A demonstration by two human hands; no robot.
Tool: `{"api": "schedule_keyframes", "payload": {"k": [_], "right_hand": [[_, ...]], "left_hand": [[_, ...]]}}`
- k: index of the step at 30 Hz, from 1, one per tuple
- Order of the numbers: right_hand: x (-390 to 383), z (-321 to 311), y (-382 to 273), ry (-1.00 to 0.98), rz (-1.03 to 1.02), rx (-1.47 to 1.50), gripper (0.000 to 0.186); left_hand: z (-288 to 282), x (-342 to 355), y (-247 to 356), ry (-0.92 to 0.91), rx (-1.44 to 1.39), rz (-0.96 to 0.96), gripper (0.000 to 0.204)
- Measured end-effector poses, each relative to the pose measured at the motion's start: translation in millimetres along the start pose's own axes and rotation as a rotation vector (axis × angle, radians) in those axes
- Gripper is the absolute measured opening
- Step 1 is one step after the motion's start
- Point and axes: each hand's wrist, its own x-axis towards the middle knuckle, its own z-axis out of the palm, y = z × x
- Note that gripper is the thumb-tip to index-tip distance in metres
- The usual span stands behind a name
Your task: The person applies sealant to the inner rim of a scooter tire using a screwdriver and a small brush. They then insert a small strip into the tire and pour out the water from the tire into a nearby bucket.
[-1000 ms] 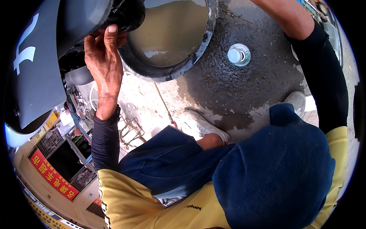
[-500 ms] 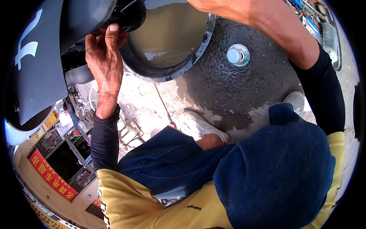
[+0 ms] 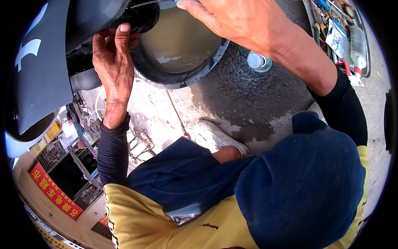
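At far left, work seems unfinished: black part (image 3: 145, 20) is pinched by left hand (image 3: 112, 62), tool (image 3: 145, 3) gripped by right hand (image 3: 242, 23).

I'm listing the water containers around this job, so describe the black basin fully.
The basin looks round, with a thick, scuffed, greyish-black rim, rubber or plastic by its look. It stands upright on the ground and holds murky brown water with a bright reflection. The black part and the right hand hide some of it, and the picture's top edge cuts it off; whether either touches it cannot be told.
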Motion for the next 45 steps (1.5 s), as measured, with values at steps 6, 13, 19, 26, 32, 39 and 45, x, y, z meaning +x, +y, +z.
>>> {"api": "schedule_keyframes", "payload": {"k": [6,13,19,26,32,39,45], "right_hand": [[17.2,4.4,-30.2,-0.2,0.215,0.248,0.031],[22.5,36.4,-20.2,-0.144,0.083,0.201,0.033],[58.1,47.1,-16.9,-0.38,0.846,0.97,0.029],[-30.9,-6.4,-40.3,-0.322,0.867,0.789,0.042],[-43.6,77.8,-43.6,-0.241,1.0,1.241,0.044],[-0.6,129.4,-53.0,-0.178,0.948,1.279,0.033],[10.4,138.5,-66.3,-0.053,0.892,1.19,0.032]], "left_hand": [[-3.4,-4.0,-4.0,0.032,0.04,0.027,0.038],[-2.9,-3.3,-9.8,0.027,0.03,-0.006,0.038],[9.0,-1.1,-3.5,0.033,-0.064,0.019,0.035],[7.5,-2.2,3.1,0.028,-0.038,0.037,0.036],[-1.2,-0.4,-6.6,0.003,0.017,0.014,0.038],[-3.9,-2.2,4.9,-0.055,-0.042,-0.026,0.04],[-9.3,-1.7,6.6,-0.085,-0.055,-0.026,0.043]]}}
